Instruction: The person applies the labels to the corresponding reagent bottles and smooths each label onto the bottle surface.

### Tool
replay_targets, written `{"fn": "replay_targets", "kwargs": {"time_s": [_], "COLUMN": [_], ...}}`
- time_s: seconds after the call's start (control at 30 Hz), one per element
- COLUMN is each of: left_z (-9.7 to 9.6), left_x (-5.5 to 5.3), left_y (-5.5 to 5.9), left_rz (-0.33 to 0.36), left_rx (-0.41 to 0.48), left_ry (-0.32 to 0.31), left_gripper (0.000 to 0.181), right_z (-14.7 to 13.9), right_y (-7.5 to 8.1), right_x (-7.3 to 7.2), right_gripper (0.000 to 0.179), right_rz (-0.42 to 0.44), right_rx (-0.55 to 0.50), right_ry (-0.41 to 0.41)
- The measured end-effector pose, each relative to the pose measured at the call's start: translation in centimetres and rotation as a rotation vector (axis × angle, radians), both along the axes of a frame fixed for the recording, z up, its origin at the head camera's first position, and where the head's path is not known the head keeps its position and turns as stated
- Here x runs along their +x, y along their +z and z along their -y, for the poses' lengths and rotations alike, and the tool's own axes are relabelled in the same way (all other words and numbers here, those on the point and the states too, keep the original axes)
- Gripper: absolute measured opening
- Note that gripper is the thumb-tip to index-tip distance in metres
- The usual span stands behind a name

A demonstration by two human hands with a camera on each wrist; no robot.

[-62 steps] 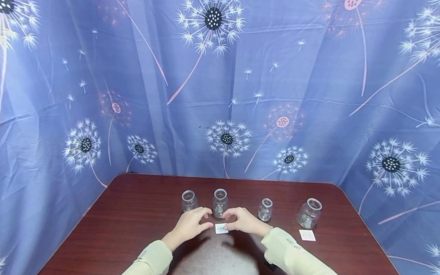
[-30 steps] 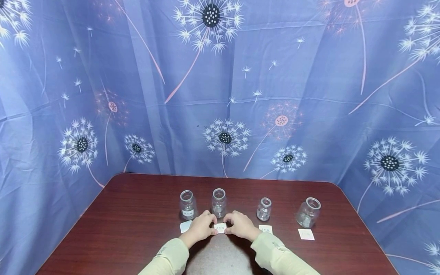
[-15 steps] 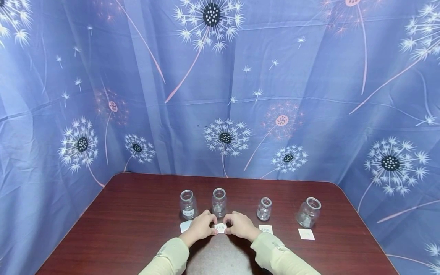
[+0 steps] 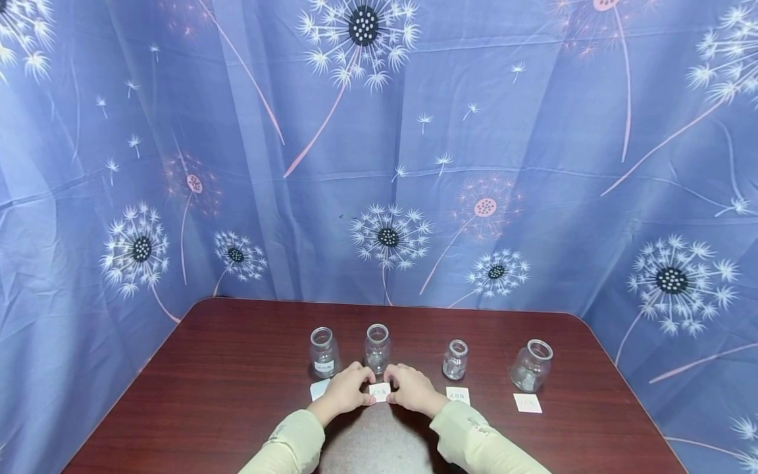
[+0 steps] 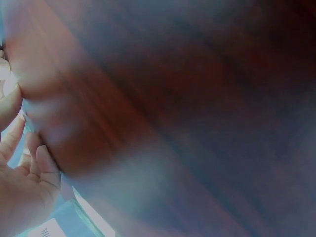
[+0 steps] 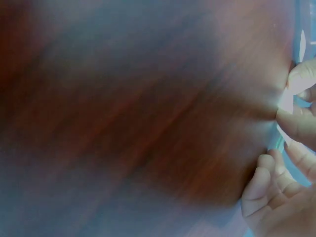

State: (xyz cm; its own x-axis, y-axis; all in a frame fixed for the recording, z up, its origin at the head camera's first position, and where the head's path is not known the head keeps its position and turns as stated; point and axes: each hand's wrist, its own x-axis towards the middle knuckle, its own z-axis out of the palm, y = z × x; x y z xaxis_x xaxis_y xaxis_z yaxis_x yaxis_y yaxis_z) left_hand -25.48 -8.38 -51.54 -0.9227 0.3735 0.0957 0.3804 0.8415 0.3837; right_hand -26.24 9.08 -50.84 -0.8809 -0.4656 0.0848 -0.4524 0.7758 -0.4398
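A small white card (image 4: 380, 392) with handwriting on it lies on the table, in front of a clear glass jar (image 4: 377, 349). My left hand (image 4: 348, 390) pinches its left edge between thumb and fingers. At the opposite edge my right hand (image 4: 412, 391) pinches it the same way. In the right wrist view the card (image 6: 285, 102) shows as a bright strip by the thumb tips, with the right hand (image 6: 281, 197) at the lower right. The left wrist view catches the left hand (image 5: 27, 192) only at its edge, and the card is hardly visible there.
At left stands a labelled glass jar (image 4: 324, 349), with another white card (image 4: 318, 390) partly behind my left hand. To the right are a smaller jar (image 4: 454, 361) with a card (image 4: 458, 394) and a wide jar (image 4: 531, 367) with a card (image 4: 528, 403). A blue curtain (image 4: 308, 250) surrounds the brown table (image 4: 237, 382).
Two seconds ago my left hand was apart from the middle card and hid the left jar's label. Both hands then closed in on the card's sides. Over the last second they have barely moved.
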Motion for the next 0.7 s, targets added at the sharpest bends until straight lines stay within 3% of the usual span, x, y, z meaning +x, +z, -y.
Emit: {"fn": "replay_targets", "kwargs": {"time_s": [0.27, 0.47, 0.6, 0.7], "left_z": [-0.08, -0.04, 0.20, 0.39], "left_x": [0.34, 0.65, 0.76, 0.87], "left_y": [0.04, 0.10, -0.02, 0.11], "left_rz": [-0.028, -0.041, -0.039, -0.007], "left_rx": [0.029, 0.085, 0.172, 0.294], "left_ry": [-0.002, -0.009, -0.016, -0.012], "left_gripper": [0.027, 0.024, 0.021, 0.019], "right_z": [0.19, 0.06, -0.06, -0.19], "right_y": [0.00, -0.05, 0.29, 0.74], "right_x": [0.15, 0.24, 0.32, 0.42], "right_gripper": [0.016, 0.015, 0.013, 0.011], "right_rz": [0.013, 0.071, 0.176, 0.253], "right_rx": [-0.117, -0.249, -0.385, -0.509], "right_ry": [-0.025, 0.007, 0.024, 0.020]}}
